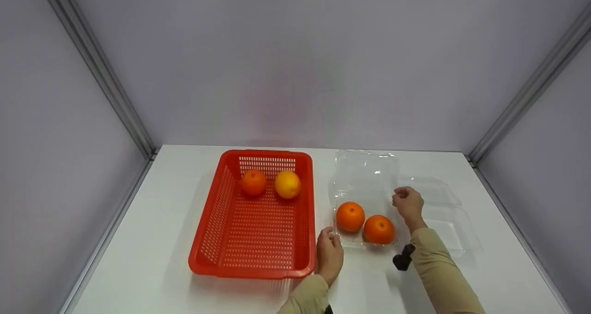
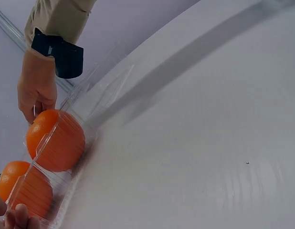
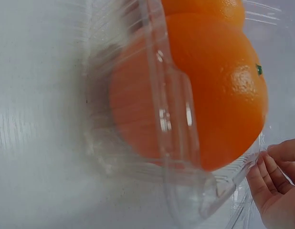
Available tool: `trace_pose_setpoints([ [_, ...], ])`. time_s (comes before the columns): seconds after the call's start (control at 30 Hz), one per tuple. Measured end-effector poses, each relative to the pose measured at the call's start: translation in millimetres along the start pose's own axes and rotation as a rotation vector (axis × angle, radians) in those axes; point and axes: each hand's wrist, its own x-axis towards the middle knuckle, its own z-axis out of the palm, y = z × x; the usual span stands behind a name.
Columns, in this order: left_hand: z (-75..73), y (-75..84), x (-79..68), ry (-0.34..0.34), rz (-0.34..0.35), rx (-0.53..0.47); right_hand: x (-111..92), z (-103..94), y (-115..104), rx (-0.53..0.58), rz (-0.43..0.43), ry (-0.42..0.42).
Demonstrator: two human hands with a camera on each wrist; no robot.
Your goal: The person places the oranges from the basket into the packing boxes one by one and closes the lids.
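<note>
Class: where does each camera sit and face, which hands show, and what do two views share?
Head: on the head, facing forward and down at a red basket and clear container; left hand, right hand show.
Left wrist: on that wrist, facing the container's two oranges; left fingers and right hand show.
Right wrist: on that wrist, facing the oranges closely; right hand partly shows.
Head and left wrist share both hands.

Head view: soft, even light, small glints on the clear plastic hinged container (image 1: 364,175). Left wrist view: greyer, a long diffuse shadow crossing the smooth white tabletop (image 2: 200,143). Right wrist view: hazy, pale sheen on the round glossy orange fruit (image 3: 219,95)
</note>
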Motion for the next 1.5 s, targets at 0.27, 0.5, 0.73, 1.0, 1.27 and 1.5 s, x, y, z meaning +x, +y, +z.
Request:
trace_pose_setpoints([
  [0.27,1.3,2.6,-0.8,0.020,-0.048,-0.039,-1.3,-4.9,-3.2,-0.039,-0.010,0.017],
  [0.5,-1.5,5.5,-1.2,-0.039,-0.134,-0.101,-1.7,-7.5,-8.4,-0.055,-0.048,0.045],
  [0.73,-0.4,3.5,-1.6,-0.054,-0.152,-0.140,-2.6,-10.9,-14.6,-0.068,-0.100,0.077],
  [1.0,3.4,4.7,-1.7,-0.045,-0.190,-0.228,-4.8,-15.4,-20.8,-0.069,-0.214,0.157],
  [1.27,4.4,4.3,-1.5,-0.050,-0.232,-0.254,-9.1,-19.4,-26.5,-0.066,-0.285,0.211],
  [1.5,5.1,4.3,-1.1,-0.049,-0.213,-0.265,-13.4,-25.2,-29.3,-0.025,-0.325,0.227],
])
